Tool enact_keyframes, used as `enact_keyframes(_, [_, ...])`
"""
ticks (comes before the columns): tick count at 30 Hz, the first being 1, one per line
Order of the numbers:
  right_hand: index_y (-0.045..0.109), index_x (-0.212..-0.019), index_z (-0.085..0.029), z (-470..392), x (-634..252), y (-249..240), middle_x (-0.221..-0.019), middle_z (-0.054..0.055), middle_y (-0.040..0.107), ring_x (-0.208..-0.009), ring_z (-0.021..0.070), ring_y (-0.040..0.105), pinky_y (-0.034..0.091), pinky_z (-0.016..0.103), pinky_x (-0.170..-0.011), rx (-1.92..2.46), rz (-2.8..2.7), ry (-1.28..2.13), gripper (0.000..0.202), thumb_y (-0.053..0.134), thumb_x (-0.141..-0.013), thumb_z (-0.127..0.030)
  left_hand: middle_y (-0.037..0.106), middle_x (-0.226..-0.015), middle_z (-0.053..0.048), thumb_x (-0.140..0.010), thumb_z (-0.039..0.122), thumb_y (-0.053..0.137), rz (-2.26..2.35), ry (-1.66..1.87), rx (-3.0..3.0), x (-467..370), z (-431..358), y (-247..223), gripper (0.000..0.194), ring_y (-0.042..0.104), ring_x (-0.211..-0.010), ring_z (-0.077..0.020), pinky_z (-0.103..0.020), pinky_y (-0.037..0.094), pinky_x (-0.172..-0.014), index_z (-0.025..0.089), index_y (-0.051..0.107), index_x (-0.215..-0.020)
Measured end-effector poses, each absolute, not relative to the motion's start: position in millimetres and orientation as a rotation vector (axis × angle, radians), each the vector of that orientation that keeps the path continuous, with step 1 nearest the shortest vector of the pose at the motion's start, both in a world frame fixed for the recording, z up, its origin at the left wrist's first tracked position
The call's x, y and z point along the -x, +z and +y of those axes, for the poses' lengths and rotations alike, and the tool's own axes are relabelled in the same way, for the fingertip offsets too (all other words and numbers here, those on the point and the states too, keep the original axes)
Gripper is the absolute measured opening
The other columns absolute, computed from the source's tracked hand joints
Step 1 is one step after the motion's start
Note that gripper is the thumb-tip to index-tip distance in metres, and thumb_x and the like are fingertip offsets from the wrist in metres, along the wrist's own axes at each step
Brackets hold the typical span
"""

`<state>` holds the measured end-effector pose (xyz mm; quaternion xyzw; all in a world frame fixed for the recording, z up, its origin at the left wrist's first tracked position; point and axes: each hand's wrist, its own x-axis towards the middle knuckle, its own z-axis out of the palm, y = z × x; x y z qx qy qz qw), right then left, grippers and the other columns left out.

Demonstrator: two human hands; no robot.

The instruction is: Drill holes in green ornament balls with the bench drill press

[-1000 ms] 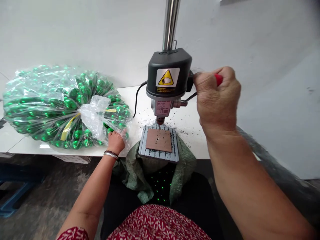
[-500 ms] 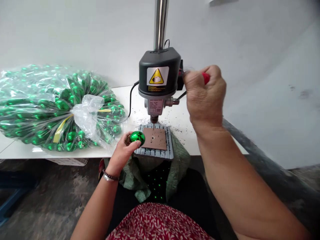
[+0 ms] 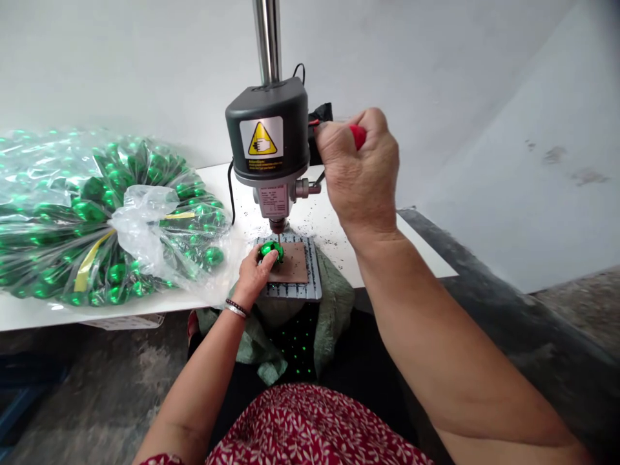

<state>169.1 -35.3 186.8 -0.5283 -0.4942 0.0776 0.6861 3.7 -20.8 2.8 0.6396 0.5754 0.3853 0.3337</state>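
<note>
A shiny green ball [image 3: 272,250] is pinched between the thumb and fingers of my left hand [image 3: 254,271]. It is over the brown board [image 3: 296,266] on the drill press's grooved base [image 3: 314,284], just beneath the chuck [image 3: 278,225]. The thin bit reaches down by the ball; whether it touches I cannot tell. My right hand [image 3: 365,171] is wrapped round the red-knobbed lever handle [image 3: 359,137] at the right of the drill press [image 3: 267,132]. Most of the lever is hidden by that hand.
A large clear plastic bag [image 3: 145,219] full of green balls covers the left of the white table [image 3: 426,261]. Dark shavings are scattered about the base. A green woven sack [image 3: 334,303] hangs at the table's front edge, with green specks below it.
My left hand has brought the green ball from the board's left edge in under the drill bit. My right hand stays on the lever. The whole view has shifted somewhat.
</note>
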Motion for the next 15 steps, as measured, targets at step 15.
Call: enact_keyframes(15, [0.033,-0.067,-0.021,-40,-168,189,-0.06,-0.008,0.036,-0.06,0.0051,0.032,0.031,0.024,-0.064,1.132,-1.091,0.27,0.033,0.059,-0.086,-0.028,0.054,-0.126,-0.013,-0.077,0.028,0.072,1.576,1.04,-2.061,3,-26,-13,0.056,0.052,-0.123,-0.0271,-0.043,0.041,-0.11,0.02,0.058,-0.131])
